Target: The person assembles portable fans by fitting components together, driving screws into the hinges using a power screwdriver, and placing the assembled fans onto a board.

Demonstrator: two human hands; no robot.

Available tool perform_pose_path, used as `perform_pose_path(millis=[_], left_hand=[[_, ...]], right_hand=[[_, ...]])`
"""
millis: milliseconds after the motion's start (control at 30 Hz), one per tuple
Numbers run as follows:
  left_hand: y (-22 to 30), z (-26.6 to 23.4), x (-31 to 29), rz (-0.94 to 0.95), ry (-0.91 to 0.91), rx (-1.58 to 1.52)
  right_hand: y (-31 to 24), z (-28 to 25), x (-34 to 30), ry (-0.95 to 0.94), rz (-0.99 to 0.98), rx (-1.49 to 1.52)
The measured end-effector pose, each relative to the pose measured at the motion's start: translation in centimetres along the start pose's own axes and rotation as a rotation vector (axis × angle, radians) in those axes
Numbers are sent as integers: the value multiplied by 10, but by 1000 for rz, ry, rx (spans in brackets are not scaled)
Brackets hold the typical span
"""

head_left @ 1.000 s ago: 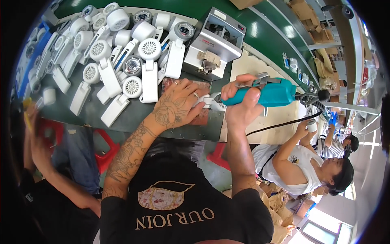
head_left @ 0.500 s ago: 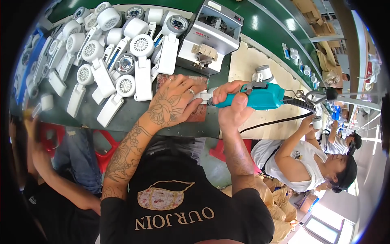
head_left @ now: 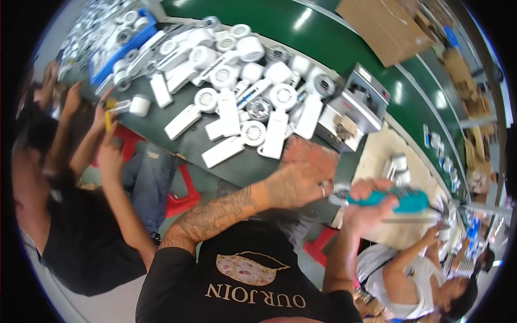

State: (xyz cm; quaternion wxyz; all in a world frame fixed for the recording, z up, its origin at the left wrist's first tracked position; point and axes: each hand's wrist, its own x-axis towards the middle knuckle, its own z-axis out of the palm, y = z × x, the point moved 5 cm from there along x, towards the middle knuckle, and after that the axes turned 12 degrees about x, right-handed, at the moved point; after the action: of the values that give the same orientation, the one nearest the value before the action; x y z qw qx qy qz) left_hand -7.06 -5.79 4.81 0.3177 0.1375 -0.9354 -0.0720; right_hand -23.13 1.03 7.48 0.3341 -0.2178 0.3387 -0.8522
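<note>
My right hand (head_left: 371,207) is wrapped round a teal electric screwdriver (head_left: 406,200), which lies level with its front end towards my left hand. My left hand (head_left: 296,185), with tattoos and a ring, has its fingers curled in against a small white plastic part (head_left: 340,194) by the screwdriver's tip. Motion smears both hands, and my fingers hide most of that part. Beyond my left hand lies a worn reddish pad (head_left: 307,153). A pile of white handheld fans (head_left: 283,97) spreads over the dark bench to the left.
A grey screw-feeding machine (head_left: 358,102) stands behind the pad. White fan parts (head_left: 397,169) sit on a cream board (head_left: 374,148) at right. A blue tray (head_left: 116,51) is far left. Co-workers sit on both sides; the left one holds a yellow-handled tool (head_left: 109,114).
The view has swung, so the bench contents appear further right and lower. My hands have come off the pad towards me, the screwdriver still in my right hand.
</note>
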Motion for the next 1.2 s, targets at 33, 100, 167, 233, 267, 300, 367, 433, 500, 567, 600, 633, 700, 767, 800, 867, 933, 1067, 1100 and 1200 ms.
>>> perform_pose_path(millis=[33, 100, 167, 233, 267, 300, 367, 433, 500, 567, 600, 633, 700, 767, 800, 867, 933, 1067, 1100, 1200], left_hand=[[9, 5, -15, 9, -25, 47], [-4, -37, -19, -225, 77, -89], [-36, -77, -44, -456, 264, -93], [-66, -110, -76, -898, 339, -227], [-76, -129, -92, -1006, 399, -33], [-95, -130, -119, -1071, 555, -84], [-113, -137, -139, -1163, 697, -353], [-121, -138, -147, -1262, 717, -380], [-124, -125, -140, -1237, 655, -512], [-116, -106, -112, -1145, 552, -501], [-111, -102, -105, -1111, 569, -495], [-98, -103, -84, -1084, 523, -481], [-65, -96, -30, -955, 413, -464], [-17, -71, 34, -698, 223, -463], [3, -42, 58, -612, 142, -725], [34, 14, 113, -329, 13, -547], [52, 79, 154, -333, -137, -508], [42, 198, 196, -469, -214, -228], [41, 218, 199, -526, -313, -225], [31, 229, 200, -544, -411, -224]], right_hand=[[-14, 1, -5, -36, -78, 11], [-41, 13, -14, -80, -205, 78], [-53, 21, -25, -101, -289, 10], [-54, 15, -31, -81, -304, -26], [-52, 11, -32, -77, -288, -24], [-47, 7, -33, -59, -255, -28], [-40, -1, -33, -45, -203, -35], [-35, -11, -35, -40, -135, -36], [-36, -16, -36, -88, -146, -52], [-39, -26, -42, -18, -133, -74], [-36, -25, -43, 14, -123, -102], [-34, -6, -40, 1, -137, -115], [-32, -6, -41, -15, -116, -121], [-39, -7, -46, -38, -103, -149], [-44, -4, -48, -53, -100, -186], [-57, -17, -56, -3, -159, -213], [-66, -22, -66, 76, -172, -229], [-71, -30, -82, 88, -171, -231], [-72, -32, -86, 85, -180, -253], [-75, -36, -91, 36, -187, -270]])
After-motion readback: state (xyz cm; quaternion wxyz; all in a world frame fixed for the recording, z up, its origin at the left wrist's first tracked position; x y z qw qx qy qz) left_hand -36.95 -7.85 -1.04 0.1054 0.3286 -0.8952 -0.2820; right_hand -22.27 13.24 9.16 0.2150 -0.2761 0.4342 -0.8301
